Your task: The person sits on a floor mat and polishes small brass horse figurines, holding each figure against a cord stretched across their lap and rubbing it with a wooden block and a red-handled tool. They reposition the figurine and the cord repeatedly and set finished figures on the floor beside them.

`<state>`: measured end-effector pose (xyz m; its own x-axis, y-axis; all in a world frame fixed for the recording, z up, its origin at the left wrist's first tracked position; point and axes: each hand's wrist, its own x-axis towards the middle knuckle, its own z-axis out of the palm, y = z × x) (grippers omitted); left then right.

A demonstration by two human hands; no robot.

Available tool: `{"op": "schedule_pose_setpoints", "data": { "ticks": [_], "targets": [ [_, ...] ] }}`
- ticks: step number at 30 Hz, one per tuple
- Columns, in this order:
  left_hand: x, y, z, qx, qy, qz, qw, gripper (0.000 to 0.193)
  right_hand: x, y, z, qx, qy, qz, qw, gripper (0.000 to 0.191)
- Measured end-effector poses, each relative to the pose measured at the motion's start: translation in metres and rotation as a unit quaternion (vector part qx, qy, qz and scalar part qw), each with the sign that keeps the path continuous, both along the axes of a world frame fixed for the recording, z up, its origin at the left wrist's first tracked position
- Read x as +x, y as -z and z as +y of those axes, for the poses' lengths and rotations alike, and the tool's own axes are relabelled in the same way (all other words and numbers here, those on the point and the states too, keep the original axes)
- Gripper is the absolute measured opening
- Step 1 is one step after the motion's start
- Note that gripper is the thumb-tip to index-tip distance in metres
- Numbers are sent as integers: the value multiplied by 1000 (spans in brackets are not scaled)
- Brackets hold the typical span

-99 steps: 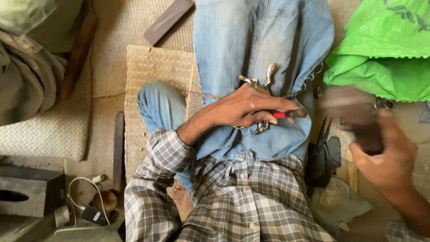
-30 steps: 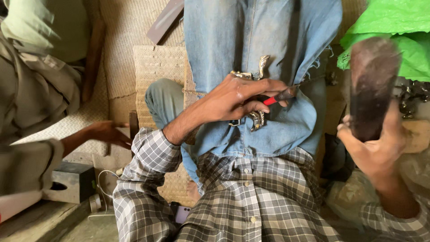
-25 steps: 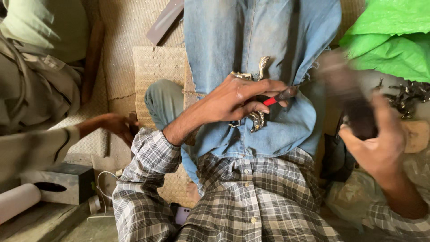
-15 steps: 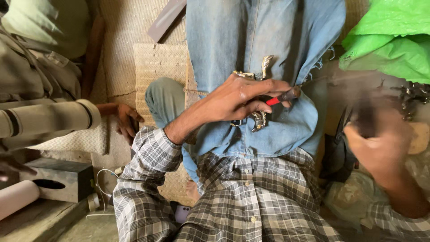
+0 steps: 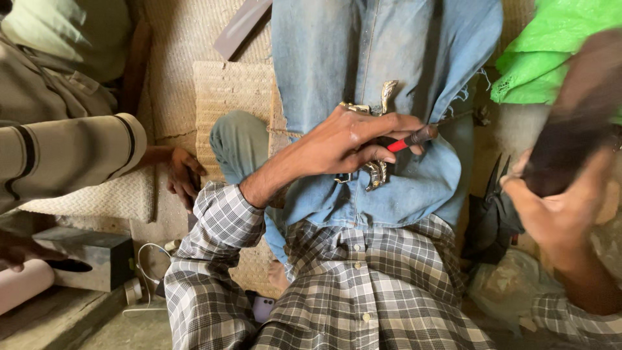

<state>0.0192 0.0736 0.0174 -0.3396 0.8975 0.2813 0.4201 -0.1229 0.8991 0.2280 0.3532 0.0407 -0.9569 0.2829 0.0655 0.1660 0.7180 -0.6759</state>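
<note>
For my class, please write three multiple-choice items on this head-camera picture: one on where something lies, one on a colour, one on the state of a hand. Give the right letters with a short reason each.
1. Where does the ornate metal piece lie?
A. on the blue denim cloth over the lap
B. on the green plastic sheet
C. inside the grey box

2. What colour is the grip of the thin tool in the left hand?
A. yellow
B. red
C. white

3. What is the state of the right hand?
A. open and flat on the mat
B. closed around a dark, blurred object
C. resting on the checked shirt

Answers: 1 A, the metal piece shows on the denim under the left hand. 2 B, red shows between the fingers. 3 B, the fingers wrap the dark object's lower end, raised at right.
</note>
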Motion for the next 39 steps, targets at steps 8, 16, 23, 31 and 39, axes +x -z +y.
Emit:
{"op": "schedule_pose_setpoints", "data": {
  "ticks": [8, 16, 23, 31, 39],
  "targets": [
    [7, 4, 2, -65, -14, -2, 998, 51, 16, 13, 7, -181, 31, 75, 980, 54],
    [-4, 4, 2, -28, -17, 3, 999, 49, -6, 12, 7, 18, -58, 13, 998, 68],
    [-1, 3, 7, -39, 1, 6, 999, 51, -16, -11, -1, 5, -57, 34, 998, 79],
    [-2, -2, 7, -30, -8, 10, 999, 53, -10, 1, 14, 13, -44, -20, 999, 54],
    [-5, -10, -2, -52, 12, -15, 998, 53, -13, -11, 10, 181, -114, -41, 976, 71]
  ]
}}
